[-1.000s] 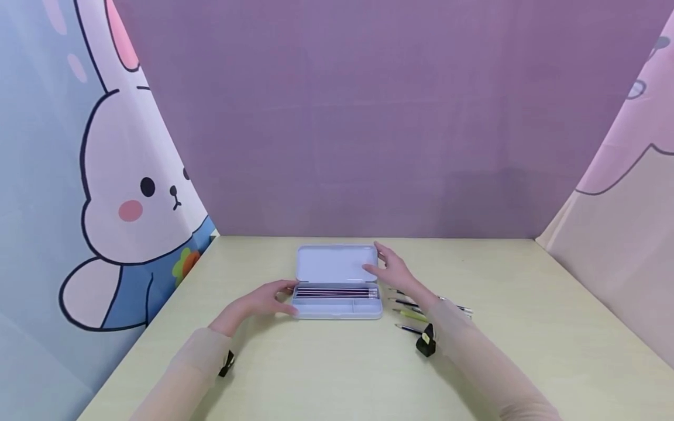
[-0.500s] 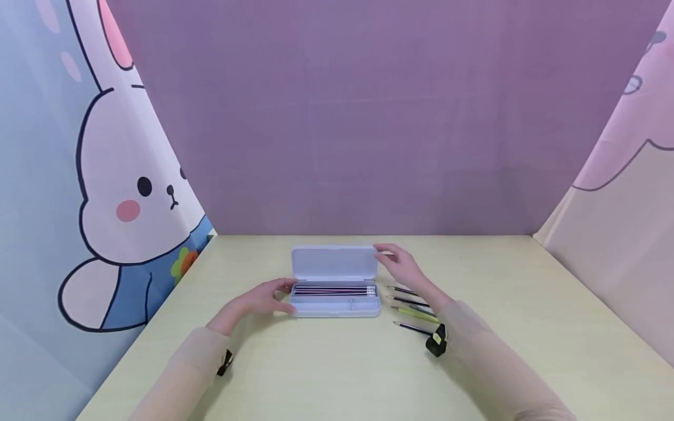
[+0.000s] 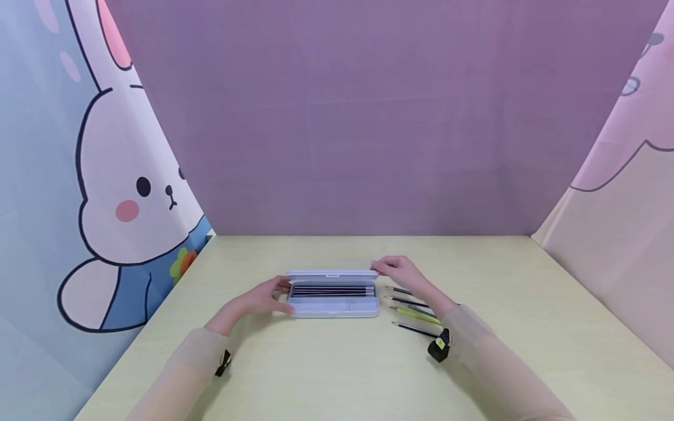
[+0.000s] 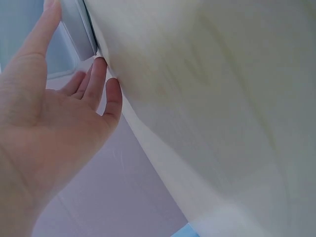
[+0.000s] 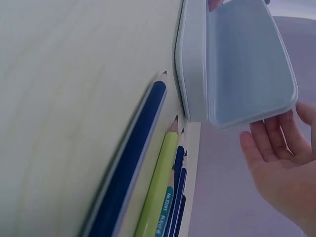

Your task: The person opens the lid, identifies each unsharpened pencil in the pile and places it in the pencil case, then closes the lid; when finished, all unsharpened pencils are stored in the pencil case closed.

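Observation:
A pale blue-white pencil case (image 3: 321,307) sits on the table with its lid (image 3: 332,273) partly lowered over the back. Several dark striped pencils (image 3: 329,291) lie in its rear compartment; the front one is divided by a small partition. My left hand (image 3: 258,298) holds the case's left end, thumb at the front corner and fingers toward the back. At the lid's right edge, my right hand (image 3: 402,273) pinches the rim between thumb and fingers. The right wrist view shows the lid's hollow inside (image 5: 247,64) and the fingers (image 5: 276,136) behind its edge.
Right of the case, under the right forearm, lie several loose pencils: a dark blue one (image 3: 413,329) in front, a yellow-green one (image 3: 416,314) and others behind. A purple panel (image 3: 337,117) rises behind the table (image 3: 337,368), with printed curtains at both sides.
The lid has swung from lying back to tilted forward over the case. My right hand has taken its right edge and moved with it. My left hand has stayed at the case's left end.

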Motion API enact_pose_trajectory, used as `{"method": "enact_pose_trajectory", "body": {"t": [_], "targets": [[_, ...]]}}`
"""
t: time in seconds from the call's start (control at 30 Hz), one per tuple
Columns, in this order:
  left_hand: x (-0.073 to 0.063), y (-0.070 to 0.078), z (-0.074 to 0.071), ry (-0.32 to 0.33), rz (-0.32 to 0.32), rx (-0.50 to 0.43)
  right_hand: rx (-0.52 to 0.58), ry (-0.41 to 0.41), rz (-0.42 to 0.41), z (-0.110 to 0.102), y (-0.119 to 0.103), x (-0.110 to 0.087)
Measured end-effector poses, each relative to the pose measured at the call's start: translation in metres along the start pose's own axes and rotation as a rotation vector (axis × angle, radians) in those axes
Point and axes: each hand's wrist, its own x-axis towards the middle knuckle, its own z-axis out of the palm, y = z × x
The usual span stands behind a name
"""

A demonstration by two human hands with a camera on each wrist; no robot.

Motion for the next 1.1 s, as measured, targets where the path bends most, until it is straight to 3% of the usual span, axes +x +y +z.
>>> {"method": "enact_pose_trajectory", "body": {"t": [0.13,0.37,0.57,0.8,1.1], "targets": [[0.001,-0.001,0.000,0.004,-0.033,-0.014,-0.052,-0.089,-0.034,0.000,0.003,-0.003],[0.001,-0.001,-0.002,-0.022,0.012,0.014,-0.109,-0.177,-0.031,0.004,0.010,-0.003],[0.000,-0.002,-0.002,-0.035,0.004,0.021,-0.122,-0.257,-0.008,0.008,0.011,-0.005],[0.000,0.002,0.001,-0.027,-0.056,0.059,-0.168,-0.245,-0.002,0.012,0.012,-0.006],[-0.001,0.004,0.001,-0.027,-0.052,0.055,-0.217,-0.190,0.027,0.019,0.009,-0.011]]}}
